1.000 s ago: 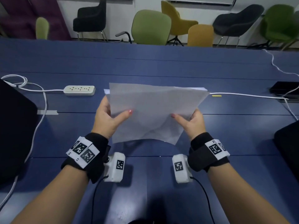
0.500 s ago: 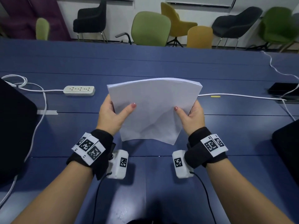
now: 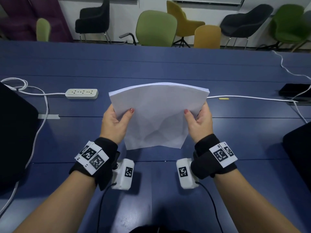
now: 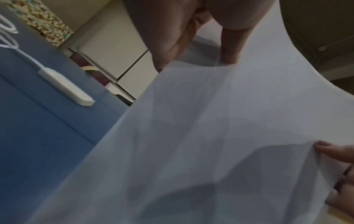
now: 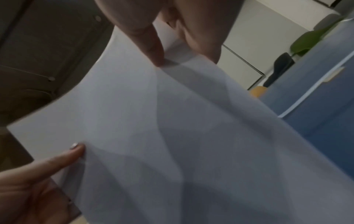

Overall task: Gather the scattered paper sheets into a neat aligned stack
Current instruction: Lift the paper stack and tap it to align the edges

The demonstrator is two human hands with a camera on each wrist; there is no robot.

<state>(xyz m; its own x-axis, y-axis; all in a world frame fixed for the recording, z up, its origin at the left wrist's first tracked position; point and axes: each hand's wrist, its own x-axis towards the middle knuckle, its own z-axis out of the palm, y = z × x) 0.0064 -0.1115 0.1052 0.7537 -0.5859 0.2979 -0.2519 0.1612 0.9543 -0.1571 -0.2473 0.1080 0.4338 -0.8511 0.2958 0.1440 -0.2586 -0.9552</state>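
A power strip (image 3: 81, 93) lies on the blue surface (image 3: 151, 64), left of the stack (image 3: 156, 115). The left hand (image 3: 114, 123) pinches the stack's left edge, thumb on top. The stack is held above the surface, bowed upward, far edges aligned. The right hand (image 3: 200, 121) pinches its right edge, the same grip.
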